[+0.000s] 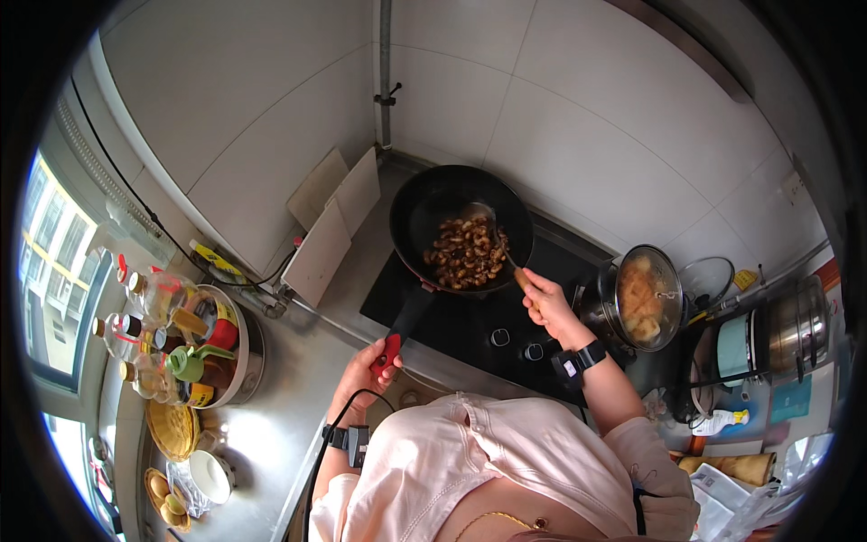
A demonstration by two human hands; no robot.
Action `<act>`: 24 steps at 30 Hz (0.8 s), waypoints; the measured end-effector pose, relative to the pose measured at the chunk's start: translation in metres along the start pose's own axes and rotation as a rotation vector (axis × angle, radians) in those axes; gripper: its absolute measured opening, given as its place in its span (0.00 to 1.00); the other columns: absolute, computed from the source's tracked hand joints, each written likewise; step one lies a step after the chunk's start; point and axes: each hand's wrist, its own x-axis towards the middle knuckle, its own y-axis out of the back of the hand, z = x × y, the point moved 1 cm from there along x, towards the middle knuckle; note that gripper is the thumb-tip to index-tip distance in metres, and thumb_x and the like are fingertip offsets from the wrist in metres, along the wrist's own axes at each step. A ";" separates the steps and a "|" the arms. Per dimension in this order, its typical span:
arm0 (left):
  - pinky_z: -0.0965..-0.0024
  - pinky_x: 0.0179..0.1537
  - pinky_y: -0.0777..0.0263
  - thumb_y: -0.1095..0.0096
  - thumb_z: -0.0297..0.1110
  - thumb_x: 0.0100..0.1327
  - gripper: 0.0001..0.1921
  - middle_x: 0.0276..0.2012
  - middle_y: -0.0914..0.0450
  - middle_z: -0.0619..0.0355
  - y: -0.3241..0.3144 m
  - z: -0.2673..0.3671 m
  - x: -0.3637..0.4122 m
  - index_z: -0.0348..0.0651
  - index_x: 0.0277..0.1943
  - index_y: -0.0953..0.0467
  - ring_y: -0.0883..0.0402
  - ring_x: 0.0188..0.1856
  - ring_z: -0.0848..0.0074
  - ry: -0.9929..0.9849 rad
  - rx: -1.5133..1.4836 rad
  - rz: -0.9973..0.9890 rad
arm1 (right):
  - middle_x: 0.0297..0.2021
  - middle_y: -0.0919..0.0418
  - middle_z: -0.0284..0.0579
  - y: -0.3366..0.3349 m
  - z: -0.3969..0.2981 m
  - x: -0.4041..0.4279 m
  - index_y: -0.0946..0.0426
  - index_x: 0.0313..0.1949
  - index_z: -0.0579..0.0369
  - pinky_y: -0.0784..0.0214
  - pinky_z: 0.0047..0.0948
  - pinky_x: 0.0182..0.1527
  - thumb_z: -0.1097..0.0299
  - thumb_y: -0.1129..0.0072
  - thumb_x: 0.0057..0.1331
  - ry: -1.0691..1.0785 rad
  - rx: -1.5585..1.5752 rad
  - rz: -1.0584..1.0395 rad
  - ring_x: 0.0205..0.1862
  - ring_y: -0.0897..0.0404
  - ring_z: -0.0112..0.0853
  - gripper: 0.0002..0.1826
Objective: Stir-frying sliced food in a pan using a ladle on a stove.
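Note:
A black frying pan (pixel 416 203) with browned, glossy chunks of food (pixel 467 251) in it sits at the back left of a black stovetop (pixel 460 339). Its handle points towards me, and my left hand (pixel 369 372) is closed around the red end of it. Wooden-handled, the metal ladle or spatula (pixel 479 210) is gripped in my right hand (pixel 548 305); its head rests in the pan at the far side of the food. What the food is, I cannot tell exactly.
Right of my right hand stands a pot with a glass lid (pixel 649 298), light brown food showing through. Bottles fill a round container (pixel 254 352) on the left metal counter (pixel 291 400), near a white bowl (pixel 211 476) and baskets (pixel 173 430). White panels (pixel 318 254) lean left of the pan.

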 end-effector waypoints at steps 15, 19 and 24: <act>0.85 0.18 0.35 0.43 0.42 0.71 0.17 0.31 0.19 0.50 -0.003 0.001 0.000 0.33 0.46 0.28 0.27 0.22 0.81 -0.023 -0.008 0.007 | 0.36 0.20 0.34 0.022 -0.055 -0.132 0.32 0.67 0.50 0.31 0.22 0.36 0.75 0.48 0.70 0.138 -0.595 -0.189 0.30 0.29 0.20 0.25; 0.85 0.18 0.35 0.43 0.42 0.71 0.17 0.31 0.19 0.50 -0.008 0.001 -0.001 0.33 0.45 0.28 0.27 0.22 0.81 -0.021 -0.001 0.013 | 0.38 0.17 0.42 0.023 -0.031 -0.112 0.31 0.66 0.46 0.28 0.29 0.36 0.74 0.47 0.69 0.386 -0.811 -0.205 0.29 0.22 0.28 0.26; 0.86 0.18 0.35 0.43 0.42 0.71 0.17 0.32 0.19 0.50 -0.007 0.001 0.002 0.33 0.46 0.28 0.27 0.23 0.82 -0.026 0.007 0.005 | 0.40 0.18 0.49 0.000 -0.027 -0.098 0.28 0.63 0.40 0.26 0.40 0.42 0.73 0.45 0.66 0.514 -1.258 0.105 0.41 0.19 0.49 0.25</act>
